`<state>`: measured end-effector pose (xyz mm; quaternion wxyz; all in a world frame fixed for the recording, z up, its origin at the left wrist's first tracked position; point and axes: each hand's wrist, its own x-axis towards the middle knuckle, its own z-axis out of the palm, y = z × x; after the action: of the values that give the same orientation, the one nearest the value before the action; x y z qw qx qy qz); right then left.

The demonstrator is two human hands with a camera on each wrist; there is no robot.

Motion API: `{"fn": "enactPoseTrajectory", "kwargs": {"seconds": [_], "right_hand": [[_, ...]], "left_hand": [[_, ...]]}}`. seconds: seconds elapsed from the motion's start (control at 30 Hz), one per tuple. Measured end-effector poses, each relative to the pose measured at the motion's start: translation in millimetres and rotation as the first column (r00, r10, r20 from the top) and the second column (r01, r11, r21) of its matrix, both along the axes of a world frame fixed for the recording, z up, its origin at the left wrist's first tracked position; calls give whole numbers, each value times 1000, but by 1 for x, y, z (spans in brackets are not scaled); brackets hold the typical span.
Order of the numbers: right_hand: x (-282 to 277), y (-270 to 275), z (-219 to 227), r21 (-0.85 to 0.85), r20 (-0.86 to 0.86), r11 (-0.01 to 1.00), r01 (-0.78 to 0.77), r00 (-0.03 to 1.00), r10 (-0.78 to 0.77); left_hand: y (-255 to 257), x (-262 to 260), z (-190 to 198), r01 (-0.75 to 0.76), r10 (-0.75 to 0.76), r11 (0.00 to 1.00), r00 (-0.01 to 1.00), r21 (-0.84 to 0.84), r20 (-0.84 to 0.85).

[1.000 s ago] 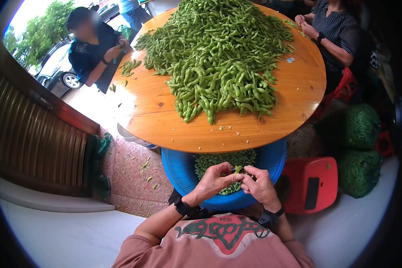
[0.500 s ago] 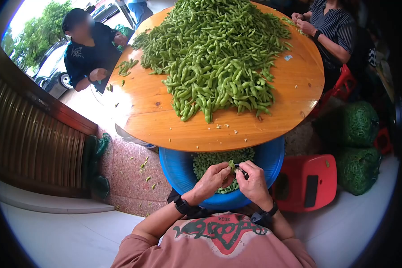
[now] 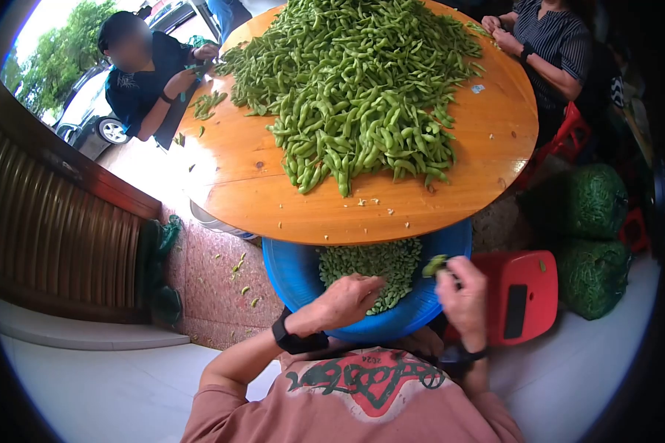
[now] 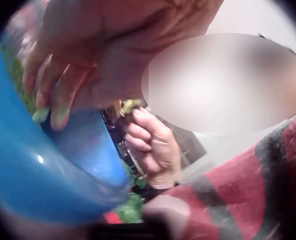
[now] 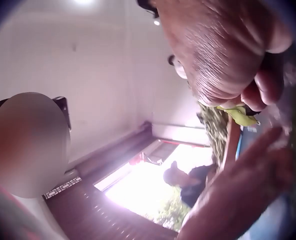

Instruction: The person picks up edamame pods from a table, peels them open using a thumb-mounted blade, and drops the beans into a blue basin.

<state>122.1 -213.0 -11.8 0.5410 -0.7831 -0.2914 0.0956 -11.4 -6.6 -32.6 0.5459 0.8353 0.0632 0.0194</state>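
My right hand (image 3: pixel 464 295) pinches a green soybean pod (image 3: pixel 434 266) at its fingertips, over the right rim of the blue tub (image 3: pixel 288 277). In the right wrist view the pod (image 5: pixel 242 116) looks flattened and pokes out beneath the curled fingers. My left hand (image 3: pixel 346 301) hovers over the tub's near left side. In the left wrist view its fingers (image 4: pixel 63 92) hang down loosely, slightly spread, above the tub. Shelled green soybeans (image 3: pixel 380 269) cover the tub's bottom. On the wooden table (image 3: pixel 236 199) lies a large heap of pods (image 3: pixel 362 111).
The table's front edge overhangs the tub. To its right stands a red plastic stool (image 3: pixel 536 295), with green mesh sacks (image 3: pixel 591 277) beyond. Loose pods (image 3: pixel 245 290) litter the floor at left. Two people, one at left (image 3: pixel 144 81) and one at right (image 3: pixel 550 52), handle pods.
Both hands worked together at a pod over the tub earlier. They have since parted: the right hand moved right with the pod, the left slightly back to the left.
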Motion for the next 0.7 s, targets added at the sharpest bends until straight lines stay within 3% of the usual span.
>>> {"fn": "enactPoseTrajectory", "kwargs": {"seconds": [0.03,0.07,0.1,0.17,0.2,0.23,0.27,0.3,0.33,0.43,0.47,0.53,0.57,0.63,0.7], "right_hand": [[8,-17,11,-34,-100,998,51,994,-54],[17,-36,18,-161,-41,985,63,997,-70],[28,-55,21,-342,153,939,30,988,24],[35,-80,11,-506,223,859,81,974,40],[38,-86,6,-555,235,823,120,972,17],[38,-85,9,-557,236,822,118,971,21],[37,-84,14,-517,178,844,140,983,-54],[35,-81,18,-477,115,863,167,985,-127],[35,-77,18,-477,114,863,167,985,-127],[32,-60,21,-390,227,907,158,971,-71],[31,-53,20,-360,309,919,158,950,-43],[24,-34,30,-260,136,963,73,990,-38],[23,-27,31,-247,148,969,13,989,24],[18,-5,32,-161,136,984,-76,986,99],[12,22,32,-68,58,993,-99,993,103]], "left_hand": [[11,2,9,85,-88,988,996,129,21],[21,6,19,162,-176,953,984,255,32],[26,12,40,48,-57,990,996,136,67],[41,29,64,-196,163,939,977,282,137],[51,42,63,-330,242,874,932,357,269],[66,57,59,-439,260,801,867,407,424],[76,67,55,-442,264,800,867,405,424],[85,75,51,-471,288,725,870,502,400],[89,79,46,-486,311,640,872,595,378],[91,84,35,-474,312,598,880,646,357],[93,83,32,-469,307,602,883,646,355],[97,73,28,-487,319,633,872,602,371],[99,70,28,-486,316,634,873,601,372],[101,63,32,-487,382,800,864,349,329],[89,57,47,-475,419,838,876,270,239]]}}
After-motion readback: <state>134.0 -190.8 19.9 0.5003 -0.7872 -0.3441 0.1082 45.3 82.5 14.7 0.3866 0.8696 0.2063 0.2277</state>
